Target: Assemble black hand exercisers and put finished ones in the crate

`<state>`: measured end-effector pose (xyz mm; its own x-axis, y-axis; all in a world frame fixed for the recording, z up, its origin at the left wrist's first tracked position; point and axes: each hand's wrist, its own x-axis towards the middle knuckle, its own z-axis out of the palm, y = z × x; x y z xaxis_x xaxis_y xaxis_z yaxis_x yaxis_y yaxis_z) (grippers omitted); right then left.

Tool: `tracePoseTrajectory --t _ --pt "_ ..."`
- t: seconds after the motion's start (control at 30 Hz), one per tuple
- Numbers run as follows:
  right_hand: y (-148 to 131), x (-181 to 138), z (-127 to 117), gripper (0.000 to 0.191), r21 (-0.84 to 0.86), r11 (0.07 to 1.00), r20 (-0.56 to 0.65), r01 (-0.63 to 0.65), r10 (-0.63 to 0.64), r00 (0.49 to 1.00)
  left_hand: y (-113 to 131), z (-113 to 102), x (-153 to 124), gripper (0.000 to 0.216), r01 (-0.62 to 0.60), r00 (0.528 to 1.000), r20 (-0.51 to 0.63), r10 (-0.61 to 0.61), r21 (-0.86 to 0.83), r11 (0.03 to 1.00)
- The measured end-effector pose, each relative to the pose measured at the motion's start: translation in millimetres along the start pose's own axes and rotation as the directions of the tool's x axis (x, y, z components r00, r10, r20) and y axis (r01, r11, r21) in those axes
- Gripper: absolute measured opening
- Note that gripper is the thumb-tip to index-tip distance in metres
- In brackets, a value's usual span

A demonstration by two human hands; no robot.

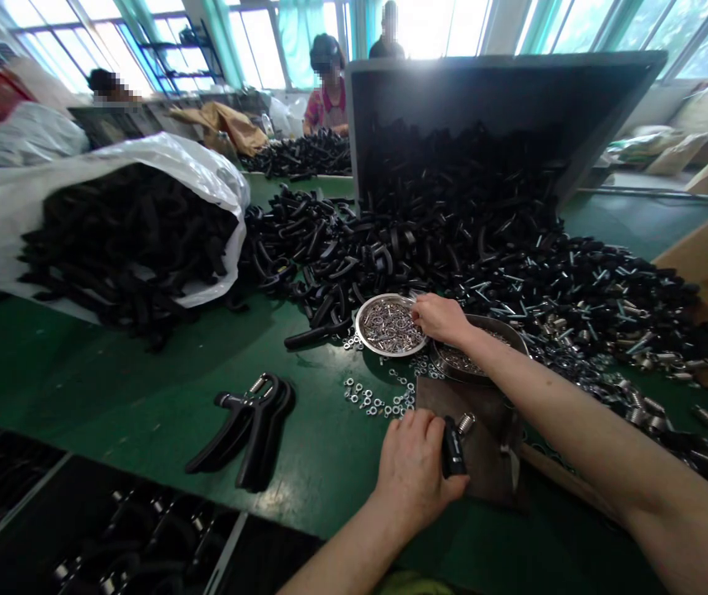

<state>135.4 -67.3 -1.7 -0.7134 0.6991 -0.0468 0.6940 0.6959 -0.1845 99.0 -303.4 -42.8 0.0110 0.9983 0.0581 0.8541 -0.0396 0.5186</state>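
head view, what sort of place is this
Probably a factory assembly workshop: loose black handles are heaped on a green workbench, a round dish holds small metal parts, and another person is visible farther back.

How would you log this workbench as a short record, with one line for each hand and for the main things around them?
Left hand: holding a black part, a metal spring at its side
Right hand: at the right edge of the round dish; fingertip contents unclear
Round dish: small metal pieces
Second dish: partly hidden by right forearm
Loose rings: scattered on the green table
Sprung black grip: lying left of the left hand
White bag: open, black pieces inside
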Motion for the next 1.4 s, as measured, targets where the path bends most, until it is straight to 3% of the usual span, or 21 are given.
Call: tracePoseTrajectory --t 0.2,0.37,0.43,0.53,0.63,0.8,0.87,1.07,1.17,1.23,1.33,1.4 --pt "0.7 -9.6 -6.1 0.012 0.292 0.956 -0.075 -0.027 0.051 0.996 0.1 -2.1 -0.3 0.055 -0.021 1.0 -0.002 0.021 0.013 1.0" --pt "-8.3 -60.3 -12.1 0.013 0.558 0.83 -0.064 -0.004 0.047 0.997 0.5 -3.5 -0.6 0.056 -0.031 0.999 -0.007 0.031 0.035 0.999" --pt "-10.9 -88.1 -9.9 0.014 0.678 0.734 -0.025 -0.031 0.065 0.998 1.0 -4.4 -0.5 0.055 -0.037 0.999 -0.007 0.037 0.041 0.998" --pt "-12.2 -125.8 -3.8 0.017 0.847 0.516 0.069 -0.125 0.125 0.99 1.9 -5.5 -0.4 0.055 -0.041 0.999 -0.001 0.041 0.05 0.998" --pt "-12.3 -149.0 1.3 0.016 0.877 0.431 0.152 -0.213 0.172 0.973 2.7 -6.0 -0.6 0.055 -0.035 0.999 0.009 0.034 0.054 0.998" --pt "-10.5 -145.7 3.5 0.015 0.944 0.161 0.249 -0.288 0.226 0.942 3.4 -6.0 -1.0 0.054 -0.035 0.999 0.01 0.034 0.067 0.997" --pt "-10.6 -132.7 3.4 0.018 0.955 0.122 0.239 -0.272 0.232 0.943 3.1 -5.8 -1.0 0.055 -0.038 0.999 0.001 0.038 0.071 0.997" --pt "-33.2 -78.4 -2.7 0.018 0.968 0.185 0.133 -0.169 0.19 0.973 1.5 -4.8 -0.1 0.057 -0.036 0.999 0.003 0.036 0.048 0.998" --pt "-47.4 -51.4 -12.2 0.023 0.962 0.258 0.062 -0.086 0.099 0.993 0.7 -4.8 0.5 0.058 -0.03 1.0 0.005 0.03 0.026 0.999" --pt "-49.1 -35.2 -20.0 0.027 0.891 0.454 0.011 -0.02 0.022 1.0 0.1 -5.0 0.6 0.057 -0.034 0.999 0.003 0.034 0.019 0.999" --pt "-36.2 -15.6 -30.2 0.029 0.516 0.856 -0.046 0.018 0.007 0.999 -1.0 -5.0 0.5 0.057 -0.039 0.999 0.003 0.039 0.013 0.999" --pt "-22.0 -6.7 -33.4 0.025 0.272 0.962 -0.069 -0.015 0.034 0.997 -1.8 -4.3 0.6 0.057 -0.036 0.999 0.005 0.036 0.006 0.999"
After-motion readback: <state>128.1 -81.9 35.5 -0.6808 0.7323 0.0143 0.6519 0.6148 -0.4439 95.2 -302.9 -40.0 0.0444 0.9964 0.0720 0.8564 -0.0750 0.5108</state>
